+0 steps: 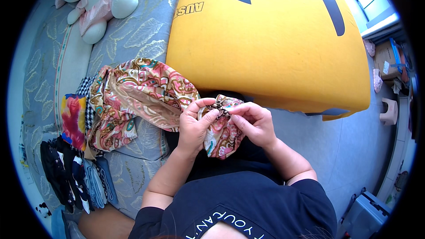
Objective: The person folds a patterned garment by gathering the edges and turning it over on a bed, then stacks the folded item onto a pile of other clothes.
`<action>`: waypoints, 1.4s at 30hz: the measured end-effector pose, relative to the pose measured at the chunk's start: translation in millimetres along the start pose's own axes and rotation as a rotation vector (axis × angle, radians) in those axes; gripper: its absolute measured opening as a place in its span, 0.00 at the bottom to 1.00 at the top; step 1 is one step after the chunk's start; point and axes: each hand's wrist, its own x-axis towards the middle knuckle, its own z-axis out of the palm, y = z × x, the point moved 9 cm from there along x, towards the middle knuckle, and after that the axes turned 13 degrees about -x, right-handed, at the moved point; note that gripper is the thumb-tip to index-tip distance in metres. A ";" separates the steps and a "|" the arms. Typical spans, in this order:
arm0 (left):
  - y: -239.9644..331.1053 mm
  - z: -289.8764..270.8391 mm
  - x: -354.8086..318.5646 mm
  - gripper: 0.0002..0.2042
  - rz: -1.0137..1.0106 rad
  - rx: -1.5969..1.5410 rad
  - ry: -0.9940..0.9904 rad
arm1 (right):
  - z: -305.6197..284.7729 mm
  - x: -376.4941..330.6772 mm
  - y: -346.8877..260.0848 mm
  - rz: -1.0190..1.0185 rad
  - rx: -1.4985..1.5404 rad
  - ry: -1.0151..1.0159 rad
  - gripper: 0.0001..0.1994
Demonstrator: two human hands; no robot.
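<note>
Two hands: both pinching one patterned cloth (pixel 146 93)
Left hand (pixel 193 126): fingers closed on cloth's gathered end
Right hand (pixel 253 121): fingertips gripping same end
Cloth: trails left over sofa (pixel 141 35)
Nearby: folded clothes (pixel 73 168), yellow cushion (pixel 270 40), plush toy (pixel 99 0)

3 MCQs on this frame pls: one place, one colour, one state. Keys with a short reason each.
1. Where is the plush toy?
A. upper left, on the sofa
B. on the floor at right
C. in the person's lap

2. Main colour of the big board?
A. green
B. yellow
C. white

3. What are the hands doing?
A. resting empty
B. both pinching the patterned garment
C. one holds a cup

Keys: 1 A, it lies on the grey leaf-print sofa. 2 B, yellow with dark marks. 3 B, left hand and right hand meet at a small dark fastening on the patterned garment.
</note>
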 end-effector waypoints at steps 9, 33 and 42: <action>-0.1 -2.6 -0.7 0.12 0.004 -0.103 -0.010 | 3.5 8.0 -2.3 0.076 -0.052 0.038 0.07; -7.4 -0.8 -4.8 0.07 -0.122 0.331 -0.029 | 7.6 11.8 29.0 0.355 0.235 -0.026 0.06; 3.0 -3.8 -2.3 0.07 0.063 0.471 -0.050 | 11.7 13.1 20.4 0.319 0.222 0.023 0.05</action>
